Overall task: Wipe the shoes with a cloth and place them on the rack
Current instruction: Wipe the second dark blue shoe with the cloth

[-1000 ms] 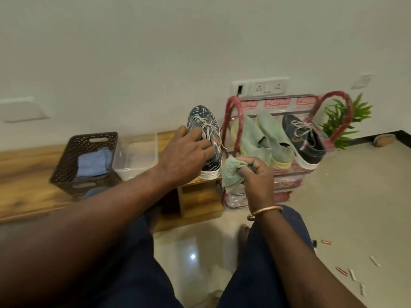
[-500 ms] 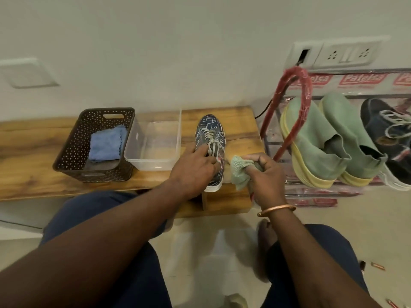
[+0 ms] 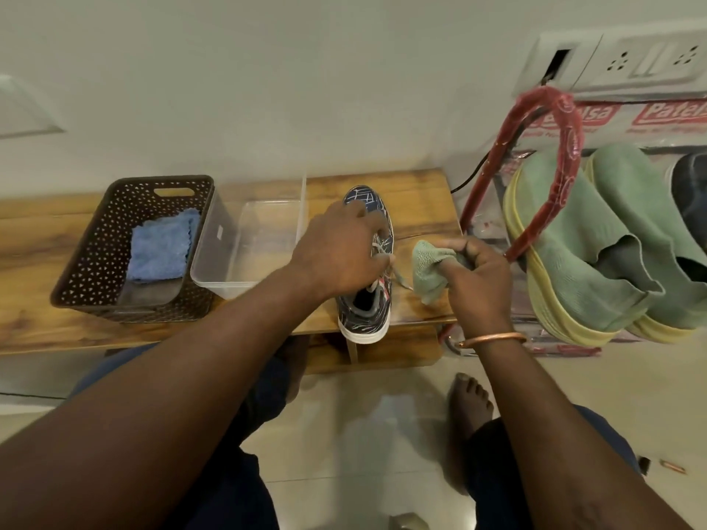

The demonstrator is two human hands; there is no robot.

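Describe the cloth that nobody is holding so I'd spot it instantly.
On the wooden bench along the wall, a dark perforated basket stands beside a clear tub. The blue cloth lies inside it; the green cloth, by contrast, is gripped in the right hand.

a home entryway: loaded shoe rack [image 3: 570, 147], low wooden bench [image 3: 38, 242], wall sockets [image 3: 646, 63], tiled floor [image 3: 363, 453].

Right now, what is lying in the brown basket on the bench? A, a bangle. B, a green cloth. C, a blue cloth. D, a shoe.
C: a folded blue cloth lies inside the brown basket; the green cloth is gripped in the right hand, and the left hand holds the shoe on the bench.
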